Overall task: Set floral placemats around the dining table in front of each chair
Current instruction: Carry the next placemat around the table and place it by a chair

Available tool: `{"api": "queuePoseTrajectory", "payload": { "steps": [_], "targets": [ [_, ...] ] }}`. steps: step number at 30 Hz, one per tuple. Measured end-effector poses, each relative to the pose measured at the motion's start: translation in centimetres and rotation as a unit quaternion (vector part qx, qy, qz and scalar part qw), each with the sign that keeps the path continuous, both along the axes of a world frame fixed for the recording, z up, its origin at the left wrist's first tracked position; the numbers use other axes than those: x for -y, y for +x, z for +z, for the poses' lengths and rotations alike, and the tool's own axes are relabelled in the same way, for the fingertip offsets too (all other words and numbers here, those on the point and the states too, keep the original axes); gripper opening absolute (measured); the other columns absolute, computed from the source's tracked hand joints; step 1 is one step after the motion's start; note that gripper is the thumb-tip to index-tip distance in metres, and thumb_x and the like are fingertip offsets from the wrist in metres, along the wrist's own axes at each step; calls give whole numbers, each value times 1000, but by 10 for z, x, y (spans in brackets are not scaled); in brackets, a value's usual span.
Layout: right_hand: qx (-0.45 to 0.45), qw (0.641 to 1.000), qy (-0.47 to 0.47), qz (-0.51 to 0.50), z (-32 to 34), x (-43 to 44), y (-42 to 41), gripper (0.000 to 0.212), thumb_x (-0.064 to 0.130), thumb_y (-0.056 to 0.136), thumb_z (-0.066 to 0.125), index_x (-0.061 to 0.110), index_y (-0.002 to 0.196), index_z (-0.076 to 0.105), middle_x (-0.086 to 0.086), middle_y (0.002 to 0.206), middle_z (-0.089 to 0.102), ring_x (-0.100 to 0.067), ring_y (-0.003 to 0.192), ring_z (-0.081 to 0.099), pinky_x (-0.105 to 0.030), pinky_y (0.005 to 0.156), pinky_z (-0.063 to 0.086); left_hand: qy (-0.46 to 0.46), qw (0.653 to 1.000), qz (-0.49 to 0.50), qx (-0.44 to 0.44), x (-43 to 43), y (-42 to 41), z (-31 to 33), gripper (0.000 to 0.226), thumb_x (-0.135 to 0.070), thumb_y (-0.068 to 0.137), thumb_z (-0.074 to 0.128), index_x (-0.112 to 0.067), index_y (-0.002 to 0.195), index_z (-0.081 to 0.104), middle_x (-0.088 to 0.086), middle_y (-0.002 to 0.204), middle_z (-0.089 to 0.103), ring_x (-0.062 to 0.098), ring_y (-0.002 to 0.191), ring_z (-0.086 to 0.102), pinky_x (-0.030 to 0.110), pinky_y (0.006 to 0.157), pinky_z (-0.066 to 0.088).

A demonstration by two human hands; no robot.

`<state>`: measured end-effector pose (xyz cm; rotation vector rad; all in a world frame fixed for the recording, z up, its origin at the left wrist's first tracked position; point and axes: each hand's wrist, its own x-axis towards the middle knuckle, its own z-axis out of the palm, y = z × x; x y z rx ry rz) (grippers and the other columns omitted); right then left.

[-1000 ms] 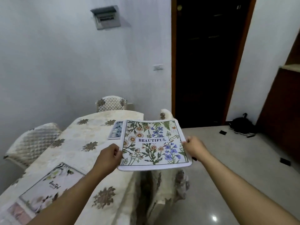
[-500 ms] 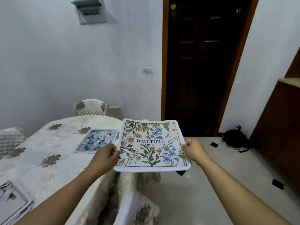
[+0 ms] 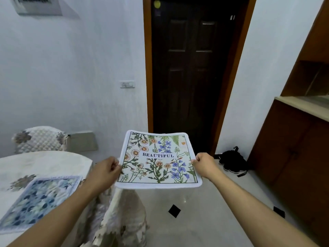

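The daisy placemat (image 3: pixel 158 160) hangs in the air between 2 hands — left hand (image 3: pixel 106 169) pinched on its 9 o'clock edge, right hand (image 3: pixel 204 164) on the 3 o'clock edge. It's past the table (image 3: pixel 44 163) corner, over bare floor (the tabletop lies at 8 o'clock) — the left hand is nearer. A blue placemat (image 3: pixel 41 198) is already laid there.
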<state>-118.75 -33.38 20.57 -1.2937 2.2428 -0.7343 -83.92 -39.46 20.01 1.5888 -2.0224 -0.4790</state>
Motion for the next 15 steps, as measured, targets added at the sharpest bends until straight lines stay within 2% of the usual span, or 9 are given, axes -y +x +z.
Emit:
{"api": "queuePoseTrajectory", "payload": {
  "steps": [2,5,9,13,15],
  "targets": [
    [-4,1000,1,7,-7,36,-17,28,31,94,55,22,68,48,2,72,67,-13,66,65,-28,50,44,7,1000,2,-7,28,-16,-2,21,-22,88,62,-18,67,57,-7,56,64,1,53,57,24,48,36],
    [2,999,-4,40,-16,104,-45,26,31,93,54,21,69,50,1,72,69,-14,66,68,-31,52,51,7,999,33,-16,73,-40,-10,22,-21,88,62,-17,67,56,-5,56,65,2,53,57,24,48,36],
    [12,994,-26,110,-18,200,-78,32,31,92,56,20,64,44,2,67,65,-13,60,63,-26,46,40,7,996,85,-17,125,-66,-10,22,-20,89,61,-14,69,58,-2,59,67,7,55,59,25,48,37],
    [31,983,-15,179,-13,300,-93,32,32,92,57,19,65,46,-3,74,70,-19,69,70,-32,53,49,-1,988,152,-23,168,-87,-2,18,-20,90,60,-14,73,59,-3,64,67,6,60,60,28,51,40],
    [27,977,-6,213,-11,344,-91,31,32,93,57,19,66,49,-1,72,70,-16,66,69,-28,49,47,7,983,184,-14,187,-90,0,17,-22,90,59,-15,74,59,-4,66,68,7,62,60,28,53,42]
  ]
}}
